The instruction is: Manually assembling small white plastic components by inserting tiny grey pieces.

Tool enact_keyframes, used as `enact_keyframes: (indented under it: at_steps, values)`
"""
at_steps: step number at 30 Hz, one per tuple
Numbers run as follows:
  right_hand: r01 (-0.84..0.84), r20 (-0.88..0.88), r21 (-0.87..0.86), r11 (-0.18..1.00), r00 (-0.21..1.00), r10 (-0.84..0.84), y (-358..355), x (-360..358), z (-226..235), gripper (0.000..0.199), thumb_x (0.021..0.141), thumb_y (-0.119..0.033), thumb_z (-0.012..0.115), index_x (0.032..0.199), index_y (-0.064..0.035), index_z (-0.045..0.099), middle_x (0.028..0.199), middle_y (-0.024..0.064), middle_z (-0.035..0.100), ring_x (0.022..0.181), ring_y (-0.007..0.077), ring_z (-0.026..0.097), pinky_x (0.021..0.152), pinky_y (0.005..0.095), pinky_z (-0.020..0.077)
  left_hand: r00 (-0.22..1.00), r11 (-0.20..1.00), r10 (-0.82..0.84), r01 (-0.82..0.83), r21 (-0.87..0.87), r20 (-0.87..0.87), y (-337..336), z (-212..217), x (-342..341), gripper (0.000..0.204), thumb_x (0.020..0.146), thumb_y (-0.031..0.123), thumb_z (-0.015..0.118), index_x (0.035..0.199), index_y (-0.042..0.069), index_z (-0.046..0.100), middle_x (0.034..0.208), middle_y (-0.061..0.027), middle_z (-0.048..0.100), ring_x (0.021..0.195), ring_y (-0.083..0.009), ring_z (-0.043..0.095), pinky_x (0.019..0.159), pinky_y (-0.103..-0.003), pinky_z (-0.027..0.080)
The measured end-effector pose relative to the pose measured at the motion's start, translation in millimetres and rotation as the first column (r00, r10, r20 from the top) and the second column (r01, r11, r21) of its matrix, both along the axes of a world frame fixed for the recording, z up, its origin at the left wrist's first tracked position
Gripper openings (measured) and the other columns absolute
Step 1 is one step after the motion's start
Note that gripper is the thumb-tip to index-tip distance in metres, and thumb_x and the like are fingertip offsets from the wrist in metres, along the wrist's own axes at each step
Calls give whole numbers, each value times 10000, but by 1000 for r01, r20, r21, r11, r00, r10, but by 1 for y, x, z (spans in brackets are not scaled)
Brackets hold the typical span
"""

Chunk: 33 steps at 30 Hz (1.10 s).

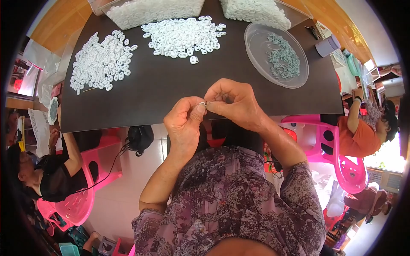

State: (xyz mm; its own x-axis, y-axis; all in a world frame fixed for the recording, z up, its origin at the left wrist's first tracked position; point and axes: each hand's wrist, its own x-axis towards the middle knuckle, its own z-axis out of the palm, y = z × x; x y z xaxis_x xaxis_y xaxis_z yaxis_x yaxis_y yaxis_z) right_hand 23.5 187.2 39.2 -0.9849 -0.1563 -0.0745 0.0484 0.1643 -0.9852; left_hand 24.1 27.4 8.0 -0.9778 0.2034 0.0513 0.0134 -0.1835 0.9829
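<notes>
My left hand (pixel 186 121) pinches a small white plastic piece (pixel 202 103) between thumb and forefinger, just over the near edge of the dark table. My right hand (pixel 236 104) meets it there, thumb and forefinger closed at the piece; whatever they grip is too small to make out. Beyond the hands lies a heap of white oval plastic pieces with holes (pixel 183 37), with a single white piece (pixel 194 60) in front of it. Another heap of such ovals (pixel 102 62) spreads at the left. Tiny grey-green rod-like pieces (pixel 284 59) lie at the right in a round clear tray (pixel 258 64).
Two clear bins (pixel 124 17) (pixel 297 16) full of white pieces stand at the far edge of the dark table (pixel 149 94). A grey-lidded jar (pixel 328 45) and dark pliers (pixel 314 32) lie far right. People sit on pink chairs (pixel 83 200) at both sides.
</notes>
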Motion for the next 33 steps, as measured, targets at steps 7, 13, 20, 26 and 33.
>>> enact_keyframes:
  at_steps: [7, 13, 20, 26, 33]
  values:
    - [66, -51, -53, 996, 996, -69, -14, 0, -11, 92, 805, -24, 637, 878, 13, 594, 777, -8, 582, 692, 45, 531, 624, 199, 436, 997, 997, 66, -68, 48, 32, -2, -2, 0, 67, 883, 35, 571, 879, -21, 607, 770, -5, 570, 648, -52, 479, 569, -189, 401]
    - [87, -247, 122, 989, 967, -55, -20, -4, -19, 63, 821, 8, 587, 882, 21, 582, 800, 36, 591, 732, 87, 553, 662, 233, 454, 995, 993, 92, -95, 70, 49, -6, 2, -3, 77, 881, 30, 572, 912, -26, 614, 769, -1, 569, 648, -49, 484, 562, -183, 401]
    - [156, -314, 156, 975, 944, -101, -31, -3, -23, 49, 798, -51, 568, 813, -7, 554, 739, 116, 551, 707, 263, 547, 635, 350, 437, 959, 966, 216, -237, -103, -186, -6, -5, -2, 48, 847, -8, 599, 886, -27, 621, 712, -29, 557, 618, -79, 503, 546, -214, 416]
    - [110, -302, 172, 979, 952, -53, -32, -4, -25, 54, 826, -50, 537, 815, 2, 531, 742, 90, 536, 698, 200, 522, 636, 310, 432, 867, 902, 192, -340, -265, -460, -9, -16, -4, 62, 839, -3, 610, 884, -41, 628, 707, -15, 544, 609, -67, 480, 545, -199, 404]
    - [111, -276, 206, 972, 960, -52, -37, -7, -30, 66, 852, -52, 516, 830, 9, 525, 741, 61, 525, 697, 126, 499, 640, 269, 428, 845, 880, 232, -393, -266, -482, -8, -21, -10, 93, 758, -50, 645, 832, -5, 612, 646, -80, 534, 567, -182, 519, 518, -289, 415]
